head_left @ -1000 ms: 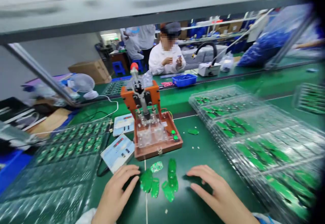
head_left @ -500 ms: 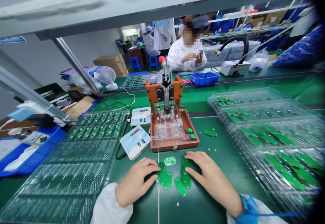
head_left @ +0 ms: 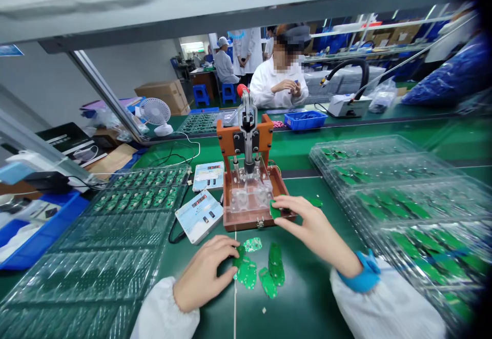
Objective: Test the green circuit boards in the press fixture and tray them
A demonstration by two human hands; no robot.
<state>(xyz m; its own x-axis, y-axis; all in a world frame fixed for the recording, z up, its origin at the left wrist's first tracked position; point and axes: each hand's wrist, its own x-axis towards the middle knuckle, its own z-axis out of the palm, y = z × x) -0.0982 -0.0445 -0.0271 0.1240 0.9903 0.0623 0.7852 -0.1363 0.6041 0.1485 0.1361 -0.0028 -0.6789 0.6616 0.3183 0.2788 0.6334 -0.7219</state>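
My right hand is closed on a green circuit board, pinched between thumb and fingers at the front right of the test fixture. On the green mat, my left hand has its thumb and fingertips at the edges of another green circuit board. Beside it lie a few overlapping boards and one board with its pale components facing up. To their right is a second overlapping group of boards. The fixture's red-knobbed lever stands upright, and its clear plate is partly hidden by my right fingers.
Two display boxes sit left of the fixture. Clear trays partly filled with boards lie on the left, and stacked trays with green boards on the right. Across the bench a co-worker sits behind a blue bin.
My right hand has lifted a board from the right group and carried it forward to the fixture. My left hand stays by the left group. The view has shifted slightly.
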